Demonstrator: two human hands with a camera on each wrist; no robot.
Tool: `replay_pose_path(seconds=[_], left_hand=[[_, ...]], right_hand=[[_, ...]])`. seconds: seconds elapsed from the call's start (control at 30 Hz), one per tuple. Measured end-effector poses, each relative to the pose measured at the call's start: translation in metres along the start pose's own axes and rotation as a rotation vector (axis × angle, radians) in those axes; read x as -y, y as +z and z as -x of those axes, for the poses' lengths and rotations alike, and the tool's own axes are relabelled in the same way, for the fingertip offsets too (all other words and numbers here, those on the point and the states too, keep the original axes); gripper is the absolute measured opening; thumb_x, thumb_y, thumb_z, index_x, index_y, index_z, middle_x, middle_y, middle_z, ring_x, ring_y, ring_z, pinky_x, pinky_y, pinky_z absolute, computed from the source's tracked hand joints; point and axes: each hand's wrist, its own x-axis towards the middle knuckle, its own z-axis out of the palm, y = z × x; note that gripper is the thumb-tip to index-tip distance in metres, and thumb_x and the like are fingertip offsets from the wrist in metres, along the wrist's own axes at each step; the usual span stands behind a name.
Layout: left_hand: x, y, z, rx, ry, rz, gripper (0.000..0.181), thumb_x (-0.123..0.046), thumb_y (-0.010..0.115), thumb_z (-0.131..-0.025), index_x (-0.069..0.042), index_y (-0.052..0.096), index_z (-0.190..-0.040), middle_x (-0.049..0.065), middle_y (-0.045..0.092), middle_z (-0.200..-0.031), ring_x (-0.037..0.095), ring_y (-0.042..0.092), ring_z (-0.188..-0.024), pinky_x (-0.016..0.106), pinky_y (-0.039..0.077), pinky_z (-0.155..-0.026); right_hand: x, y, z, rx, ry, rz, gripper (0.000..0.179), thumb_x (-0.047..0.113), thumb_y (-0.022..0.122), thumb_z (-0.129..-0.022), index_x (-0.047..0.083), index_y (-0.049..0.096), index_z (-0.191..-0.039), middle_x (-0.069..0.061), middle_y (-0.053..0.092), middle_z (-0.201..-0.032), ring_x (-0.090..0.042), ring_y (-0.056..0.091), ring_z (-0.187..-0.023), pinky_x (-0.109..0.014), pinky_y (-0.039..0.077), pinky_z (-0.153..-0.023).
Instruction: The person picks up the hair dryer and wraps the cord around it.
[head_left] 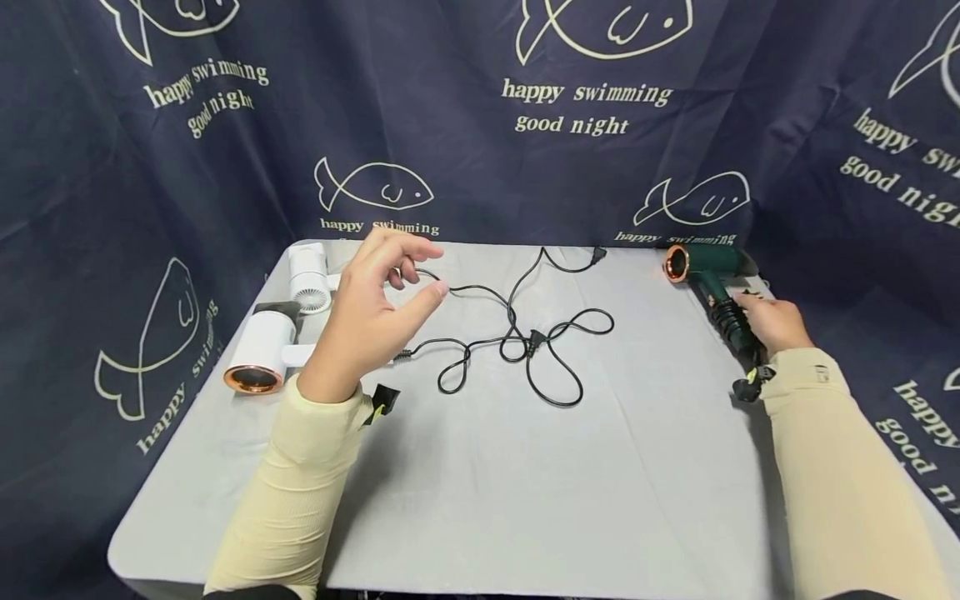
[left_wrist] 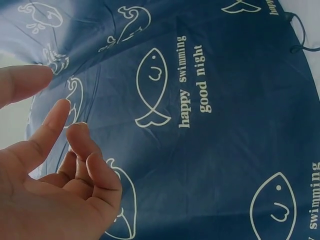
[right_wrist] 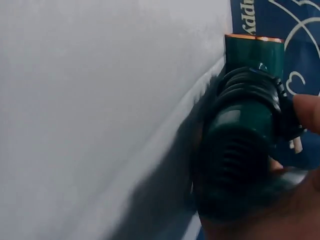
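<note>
At the table's right end, my right hand (head_left: 776, 321) grips the handle of a dark green hair dryer (head_left: 716, 260) with a copper-coloured nozzle ring. Its black cord (head_left: 726, 318) is bundled around the handle. In the right wrist view, a thumb (right_wrist: 307, 111) lies against the cord-wrapped handle of the green dryer (right_wrist: 255, 55). My left hand (head_left: 367, 317) is raised on the left with its fingers loosely bent and nothing between them. Behind it, a white hair dryer with a copper ring (head_left: 266, 343) and a second white dryer (head_left: 307, 271) lie on the table, their handles partly hidden.
Black cords (head_left: 467, 343) loop across the middle of the light grey table (head_left: 570, 500). One plug (head_left: 536, 337) lies among the loops, another plug (head_left: 597, 254) near the back edge. A dark blue curtain (head_left: 585, 167) with fish prints hangs behind and at the sides.
</note>
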Motion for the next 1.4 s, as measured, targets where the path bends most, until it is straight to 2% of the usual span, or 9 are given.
replay_pose_path(seconds=[0.13,0.27,0.37,0.57,0.77,0.9,1.03,1.27,1.4], left_hand=[[0.0,0.002,0.0,0.021,-0.005,-0.002,0.028,-0.01,0.075,-0.086,-0.018,0.074,-0.113,0.0,0.058,-0.103,0.013,0.054,-0.086,0.03,0.043,-0.075],[-0.001,0.003,0.001,0.034,-0.01,-0.018,0.028,-0.011,0.076,-0.085,-0.018,0.074,-0.113,0.001,0.057,-0.103,0.013,0.053,-0.086,0.03,0.043,-0.075],[-0.001,0.003,0.002,0.033,-0.02,-0.025,0.029,-0.011,0.076,-0.085,-0.018,0.073,-0.113,0.001,0.057,-0.106,0.013,0.052,-0.086,0.03,0.043,-0.075],[-0.001,0.0,0.005,0.052,-0.019,-0.033,0.03,-0.011,0.077,-0.085,-0.019,0.073,-0.114,0.0,0.055,-0.101,0.013,0.051,-0.087,0.03,0.042,-0.075],[0.002,-0.019,0.003,0.043,-0.044,-0.097,0.03,-0.016,0.077,-0.088,-0.019,0.073,-0.117,0.0,0.058,-0.107,0.012,0.054,-0.094,0.032,0.044,-0.079],[0.022,-0.042,0.004,0.113,-0.14,-0.245,0.03,-0.023,0.076,-0.089,-0.016,0.071,-0.118,0.003,0.061,-0.115,0.018,0.058,-0.102,0.039,0.044,-0.086],[0.059,-0.077,0.014,0.198,-0.289,-0.464,0.04,-0.025,0.072,-0.088,-0.006,0.067,-0.123,0.015,0.062,-0.123,0.033,0.057,-0.115,0.051,0.044,-0.095],[0.127,-0.13,0.044,0.316,-0.572,-0.744,0.079,-0.044,0.073,-0.089,0.013,0.048,-0.138,0.042,0.048,-0.131,0.062,0.046,-0.118,0.072,0.04,-0.093],[0.145,-0.141,0.061,0.385,-0.69,-0.816,0.102,-0.063,0.067,-0.088,0.026,0.042,-0.131,0.05,0.045,-0.123,0.067,0.048,-0.109,0.072,0.043,-0.088]], right_hand=[[0.0,0.003,0.001,-0.082,-0.082,0.166,0.081,0.064,0.041,-0.099,-0.008,0.054,-0.134,-0.033,0.054,-0.13,-0.046,0.053,-0.112,-0.047,0.047,-0.079],[0.006,0.006,0.005,-0.111,-0.14,0.253,0.086,0.068,0.041,-0.097,-0.008,0.05,-0.137,-0.037,0.052,-0.133,-0.056,0.05,-0.119,-0.065,0.044,-0.093],[0.011,0.011,0.008,-0.116,-0.189,0.32,0.098,0.075,0.044,-0.093,-0.01,0.046,-0.141,-0.041,0.05,-0.132,-0.06,0.049,-0.118,-0.07,0.043,-0.093],[0.017,0.023,0.017,-0.071,-0.257,0.469,0.121,0.089,0.056,-0.078,-0.012,0.042,-0.144,-0.04,0.056,-0.12,-0.053,0.06,-0.099,-0.058,0.049,-0.065],[0.027,0.025,0.031,0.003,-0.262,0.524,0.108,0.071,0.069,-0.082,-0.018,0.037,-0.135,-0.041,0.049,-0.109,-0.055,0.056,-0.09,-0.056,0.046,-0.059],[0.039,0.024,0.044,-0.028,-0.285,0.528,0.096,0.057,0.068,-0.087,-0.02,0.037,-0.136,-0.044,0.043,-0.115,-0.063,0.049,-0.101,-0.067,0.046,-0.07],[0.051,0.027,0.065,-0.073,-0.328,0.506,0.086,0.052,0.065,-0.091,-0.015,0.04,-0.138,-0.045,0.04,-0.125,-0.065,0.043,-0.11,-0.074,0.042,-0.078],[0.072,0.041,0.096,-0.09,-0.465,0.424,0.079,0.056,0.053,-0.099,-0.009,0.044,-0.143,-0.047,0.034,-0.142,-0.07,0.035,-0.122,-0.078,0.034,-0.09],[0.084,0.053,0.109,-0.059,-0.533,0.389,0.077,0.055,0.049,-0.102,-0.009,0.045,-0.144,-0.047,0.034,-0.144,-0.069,0.034,-0.127,-0.077,0.031,-0.097]])
